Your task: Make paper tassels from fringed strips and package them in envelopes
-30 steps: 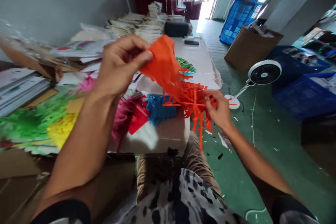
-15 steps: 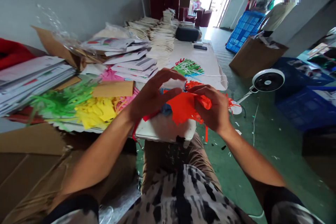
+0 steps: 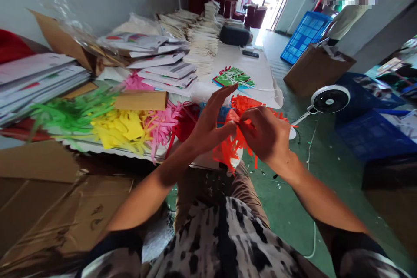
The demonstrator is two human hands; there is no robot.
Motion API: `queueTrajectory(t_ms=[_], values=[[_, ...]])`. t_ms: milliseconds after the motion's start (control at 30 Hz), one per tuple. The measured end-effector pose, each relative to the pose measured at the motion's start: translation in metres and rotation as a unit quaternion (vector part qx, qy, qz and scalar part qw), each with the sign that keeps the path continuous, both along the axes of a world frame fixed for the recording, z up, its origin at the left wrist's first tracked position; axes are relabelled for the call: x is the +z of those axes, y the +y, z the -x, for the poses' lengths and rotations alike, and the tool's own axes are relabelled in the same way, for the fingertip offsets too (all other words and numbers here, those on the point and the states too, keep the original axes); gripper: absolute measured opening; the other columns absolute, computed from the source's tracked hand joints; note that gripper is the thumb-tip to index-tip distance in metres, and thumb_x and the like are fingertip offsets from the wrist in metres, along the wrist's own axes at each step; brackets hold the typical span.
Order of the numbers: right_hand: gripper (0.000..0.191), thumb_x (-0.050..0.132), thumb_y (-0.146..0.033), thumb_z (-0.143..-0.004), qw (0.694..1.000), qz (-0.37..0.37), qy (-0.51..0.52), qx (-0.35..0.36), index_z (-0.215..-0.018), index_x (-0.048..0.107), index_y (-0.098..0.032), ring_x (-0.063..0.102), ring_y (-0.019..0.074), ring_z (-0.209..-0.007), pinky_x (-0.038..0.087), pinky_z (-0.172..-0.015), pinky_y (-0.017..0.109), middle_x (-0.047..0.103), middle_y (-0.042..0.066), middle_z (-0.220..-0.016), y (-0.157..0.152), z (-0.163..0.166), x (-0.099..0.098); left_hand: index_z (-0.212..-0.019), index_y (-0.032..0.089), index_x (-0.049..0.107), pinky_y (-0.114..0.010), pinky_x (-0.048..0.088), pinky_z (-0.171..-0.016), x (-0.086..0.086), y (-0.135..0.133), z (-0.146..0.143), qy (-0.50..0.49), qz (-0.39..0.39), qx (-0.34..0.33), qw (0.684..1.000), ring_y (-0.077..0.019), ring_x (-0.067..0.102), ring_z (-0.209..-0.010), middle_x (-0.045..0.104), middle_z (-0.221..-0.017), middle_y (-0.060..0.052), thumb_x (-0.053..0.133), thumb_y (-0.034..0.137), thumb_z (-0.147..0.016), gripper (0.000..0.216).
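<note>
"What are the hands doing at the table (image 3: 262, 69)?"

"The right hand (image 3: 265, 134) is pinching a fringed orange paper (image 3: 230, 150) over the near edge, its strips hanging below the fingers. The left hand (image 3: 211, 124) is standing open, fingers spreading upward, thumb at the paper; whether it is pressing, one cannot tell."

"Which step is this?"

"Apparently the person is gathering the paper's upper part, which is bunching at the fingertips."

"And what is the next move calling for?"

"Probably a light left-hand touch and a firm right pinch, since thin strips are likely tangling. Another orange fringe (image 3: 245, 101) is lying just behind."
</note>
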State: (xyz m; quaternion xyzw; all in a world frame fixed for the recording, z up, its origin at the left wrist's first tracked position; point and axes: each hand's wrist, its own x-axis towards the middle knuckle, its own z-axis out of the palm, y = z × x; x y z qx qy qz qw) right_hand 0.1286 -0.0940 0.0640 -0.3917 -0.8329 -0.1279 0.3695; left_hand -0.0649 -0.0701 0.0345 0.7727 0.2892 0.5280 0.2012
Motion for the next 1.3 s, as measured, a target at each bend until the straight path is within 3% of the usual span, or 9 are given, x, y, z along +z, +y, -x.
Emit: queueTrajectory(t_ms=[167,300,500,700,833,933,1100,1200,1300], values=[[0.004,0.062,-0.018,-0.098,0.999,0.006,0.029,0.031,-0.097,0.063,-0.022,0.066,0.0143,-0.073,0.047,-0.063,0.029,0.070,0.001,-0.087,0.001,-0.014,0.007,-0.161,0.024,0.035,-0.054,0.033,-0.128,-0.025,0.014,-0.016,-0.017,0.032,-0.017,0.999,-0.0354,0.037,-0.156,0.040,-0.168,-0.015,0.076,0.046,-0.087,0.088],[0.008,0.057,-0.019,-0.101,0.999,0.004,0.024,0.045,-0.096,0.062,-0.023,0.068,0.0168,-0.078,0.049,-0.068,0.031,0.071,0.003,-0.089,0.004,-0.034,0.010,-0.153,0.025,0.046,-0.044,0.059,-0.100,-0.046,0.028,-0.036,-0.072,0.192,-0.008,0.979,-0.0282,0.071,-0.117,0.071,-0.135,-0.011,0.078,0.033,-0.081,0.079],[0.005,0.064,-0.027,-0.099,0.998,0.024,0.040,0.037,-0.096,0.063,-0.024,0.067,0.0165,-0.075,0.051,-0.069,0.031,0.072,0.002,-0.091,0.021,-0.085,-0.003,-0.117,0.016,0.067,-0.027,0.061,-0.072,-0.031,0.040,-0.049,-0.139,0.321,-0.031,0.936,-0.0186,0.073,-0.087,0.078,-0.102,-0.005,0.079,0.027,-0.068,0.052],[0.006,0.061,-0.028,-0.100,1.000,-0.016,0.019,0.000,-0.096,0.063,-0.024,0.068,0.0186,-0.077,0.052,-0.069,0.034,0.073,0.004,-0.091,0.029,-0.120,0.004,-0.119,0.016,0.068,-0.022,0.056,-0.055,-0.023,0.050,-0.064,-0.188,0.445,-0.171,0.859,-0.0118,0.067,-0.066,0.076,-0.091,-0.003,0.087,0.030,-0.064,0.060],[0.006,0.059,-0.023,-0.101,0.996,-0.075,-0.052,0.021,-0.100,0.063,-0.027,0.073,0.0216,-0.090,0.055,-0.075,0.035,0.076,0.007,-0.096,0.018,-0.120,0.026,-0.097,0.012,0.076,-0.021,0.047,-0.048,-0.024,0.057,-0.067,-0.072,0.402,-0.193,0.892,-0.0068,0.049,-0.048,0.060,-0.060,0.003,0.081,0.038,-0.076,0.034],[0.012,0.065,-0.016,-0.097,0.985,-0.124,-0.101,0.065,-0.105,0.066,-0.024,0.074,0.0209,-0.088,0.054,-0.072,0.034,0.079,0.007,-0.098,0.004,-0.111,0.029,-0.095,0.014,0.079,-0.024,0.053,-0.060,-0.023,0.060,-0.049,0.049,0.274,-0.113,0.954,-0.0119,0.062,-0.060,0.067,-0.065,0.000,0.074,0.029,-0.081,0.020],[0.008,0.065,-0.016,-0.098,0.987,-0.042,-0.109,0.106,-0.103,0.070,-0.020,0.066,0.0170,-0.074,0.049,-0.071,0.034,0.078,0.004,-0.090,-0.024,-0.083,-0.022,-0.123,0.022,0.078,-0.031,0.056,-0.081,-0.034,0.048,0.029,0.363,0.052,0.074,0.927,-0.0212,0.073,-0.099,0.078,-0.114,-0.009,0.057,0.009,-0.089,0.042],[0.011,0.063,-0.016,-0.100,0.991,0.021,-0.103,0.077,-0.099,0.073,-0.021,0.062,0.0185,-0.081,0.047,-0.079,0.036,0.078,0.005,-0.094,-0.040,-0.060,-0.074,-0.129,0.020,0.075,-0.042,0.057,-0.090,-0.047,0.030,0.081,0.499,0.037,0.125,0.857,-0.0283,0.071,-0.107,0.078,-0.114,-0.013,0.052,0.011,-0.094,0.043],[0.017,0.061,-0.011,-0.098,0.980,0.092,-0.160,0.068,-0.100,0.073,-0.022,0.064,0.0233,-0.100,0.045,-0.091,0.042,0.079,0.006,-0.114,-0.050,-0.044,-0.116,-0.146,0.017,0.063,-0.060,0.047,-0.112,-0.056,-0.002,0.109,0.514,0.032,0.131,0.847,-0.0383,0.062,-0.129,0.071,-0.134,-0.017,0.062,0.019,-0.090,0.056]])
